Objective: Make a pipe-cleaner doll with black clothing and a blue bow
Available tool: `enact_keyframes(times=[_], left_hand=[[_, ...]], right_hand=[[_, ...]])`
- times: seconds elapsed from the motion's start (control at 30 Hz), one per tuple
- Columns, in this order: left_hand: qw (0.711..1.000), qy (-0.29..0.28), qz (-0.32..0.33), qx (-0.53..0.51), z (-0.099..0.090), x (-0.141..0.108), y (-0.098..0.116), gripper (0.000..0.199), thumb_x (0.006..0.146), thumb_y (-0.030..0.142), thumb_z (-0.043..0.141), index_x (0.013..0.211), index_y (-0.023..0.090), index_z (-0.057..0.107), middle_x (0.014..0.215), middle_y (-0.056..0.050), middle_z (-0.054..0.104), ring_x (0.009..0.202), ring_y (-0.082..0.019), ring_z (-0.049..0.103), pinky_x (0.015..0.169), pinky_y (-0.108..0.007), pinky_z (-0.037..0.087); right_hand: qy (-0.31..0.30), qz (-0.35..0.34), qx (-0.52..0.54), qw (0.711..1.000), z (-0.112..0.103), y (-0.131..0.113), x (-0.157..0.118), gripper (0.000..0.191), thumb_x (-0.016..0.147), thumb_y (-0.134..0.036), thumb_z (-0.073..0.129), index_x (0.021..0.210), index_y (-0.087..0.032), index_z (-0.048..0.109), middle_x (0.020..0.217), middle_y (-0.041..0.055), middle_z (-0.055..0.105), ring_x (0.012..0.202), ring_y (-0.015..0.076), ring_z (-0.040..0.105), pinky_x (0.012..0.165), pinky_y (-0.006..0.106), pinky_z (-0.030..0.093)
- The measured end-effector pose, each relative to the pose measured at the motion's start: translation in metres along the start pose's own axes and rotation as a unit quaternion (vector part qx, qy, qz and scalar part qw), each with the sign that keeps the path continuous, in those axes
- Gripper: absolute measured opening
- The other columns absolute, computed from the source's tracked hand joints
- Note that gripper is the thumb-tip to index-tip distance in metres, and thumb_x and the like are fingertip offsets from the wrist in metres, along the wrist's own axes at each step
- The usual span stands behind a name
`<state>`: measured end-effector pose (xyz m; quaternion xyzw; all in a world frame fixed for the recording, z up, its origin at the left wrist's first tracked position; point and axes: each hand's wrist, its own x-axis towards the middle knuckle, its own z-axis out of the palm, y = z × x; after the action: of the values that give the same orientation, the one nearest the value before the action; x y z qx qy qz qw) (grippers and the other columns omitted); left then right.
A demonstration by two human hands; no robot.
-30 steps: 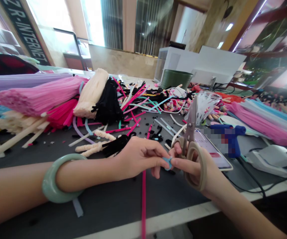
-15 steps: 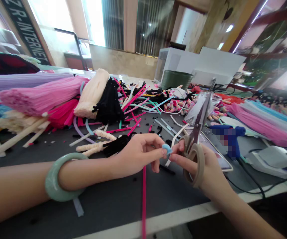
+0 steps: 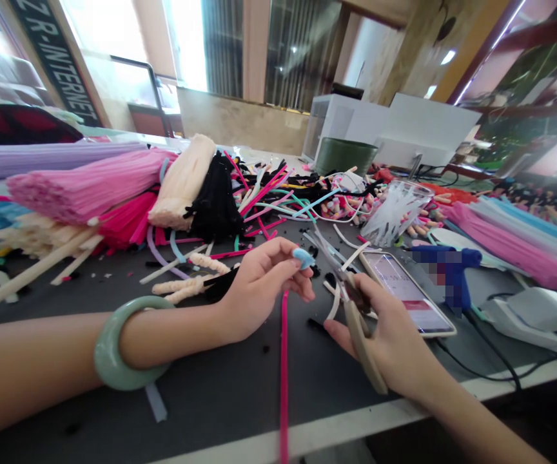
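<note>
Between the fingertips of my left hand [image 3: 263, 283] is a small light-blue fuzzy piece [image 3: 302, 258]. A pink strip [image 3: 284, 374] hangs below that hand and runs over the table's front edge; its upper end is hidden at the hand. My right hand [image 3: 385, 328] holds scissors [image 3: 356, 322] by their tan handles, with the blades pointing up and left, just right of the blue piece and apart from it. A phone [image 3: 409, 290] lies beside my right hand. A green bangle [image 3: 114, 348] is on my left wrist.
Bundles of pink [image 3: 89, 183], cream [image 3: 184, 180] and black [image 3: 215, 200] stems lie at the left and middle. Loose stems and scraps cover the table behind my hands. A blue glue gun [image 3: 452, 270], a white power strip [image 3: 530, 322] and cables are at the right.
My right hand has turned the scissors, so the blades now point up-left toward the blue piece. Its fingers have moved away from that piece. My left hand has shifted slightly left and up.
</note>
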<state>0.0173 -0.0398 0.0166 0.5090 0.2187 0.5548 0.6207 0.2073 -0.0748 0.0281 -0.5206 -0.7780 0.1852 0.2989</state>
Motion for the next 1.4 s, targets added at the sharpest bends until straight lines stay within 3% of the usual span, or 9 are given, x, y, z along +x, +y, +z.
enact_keyframes(times=[0.17, 0.5, 0.83, 1.1, 1.4], left_hand=[[1.000, -0.011, 0.003, -0.013, -0.0005, 0.0015, 0.0003, 0.005, 0.084, 0.015, 0.055, 0.082, 0.013, 0.051, 0.069, 0.000, 0.064, 0.057, -0.013, 0.066, 0.059, -0.025, 0.053], [1.000, 0.008, -0.006, 0.028, 0.0035, 0.0013, 0.0033, 0.012, 0.081, 0.019, 0.062, 0.081, 0.012, 0.052, 0.067, 0.001, 0.062, 0.054, -0.012, 0.064, 0.056, -0.026, 0.055], [0.997, -0.030, 0.008, 0.064, 0.0036, 0.0002, 0.0042, 0.012, 0.084, 0.018, 0.061, 0.080, 0.011, 0.052, 0.068, 0.000, 0.061, 0.056, -0.011, 0.063, 0.059, -0.025, 0.055], [0.998, -0.034, 0.019, 0.044, 0.0024, 0.0005, 0.0017, 0.012, 0.086, 0.021, 0.060, 0.084, 0.013, 0.051, 0.069, 0.002, 0.059, 0.057, -0.010, 0.063, 0.059, -0.024, 0.054], [0.999, -0.049, 0.019, 0.014, -0.0018, 0.0008, -0.0022, 0.015, 0.086, 0.025, 0.061, 0.086, 0.014, 0.052, 0.070, 0.001, 0.061, 0.058, -0.011, 0.063, 0.061, -0.025, 0.053]], right_hand=[[-0.002, 0.001, -0.052, 0.999, 0.0039, 0.0038, -0.0001, 0.030, 0.071, -0.037, 0.068, 0.084, -0.022, 0.046, 0.072, -0.0041, 0.049, 0.062, 0.0122, 0.043, 0.057, 0.025, 0.039], [-0.010, 0.000, -0.049, 0.999, 0.0041, 0.0052, 0.0016, 0.029, 0.073, -0.038, 0.067, 0.086, -0.022, 0.045, 0.073, -0.0039, 0.050, 0.062, 0.0122, 0.044, 0.057, 0.025, 0.039], [-0.022, 0.012, -0.052, 0.998, 0.0037, 0.0065, -0.0004, 0.032, 0.073, -0.038, 0.067, 0.091, -0.022, 0.045, 0.079, -0.0022, 0.052, 0.066, 0.0135, 0.047, 0.061, 0.027, 0.041], [-0.020, 0.008, -0.066, 0.998, 0.0049, 0.0066, -0.0004, 0.040, 0.072, -0.038, 0.068, 0.099, -0.022, 0.044, 0.092, 0.0031, 0.053, 0.079, 0.0185, 0.051, 0.071, 0.033, 0.044], [-0.020, -0.002, -0.079, 0.997, 0.0062, 0.0070, -0.0005, 0.043, 0.070, -0.037, 0.068, 0.101, -0.021, 0.044, 0.095, 0.0050, 0.053, 0.082, 0.0198, 0.052, 0.072, 0.034, 0.045]])
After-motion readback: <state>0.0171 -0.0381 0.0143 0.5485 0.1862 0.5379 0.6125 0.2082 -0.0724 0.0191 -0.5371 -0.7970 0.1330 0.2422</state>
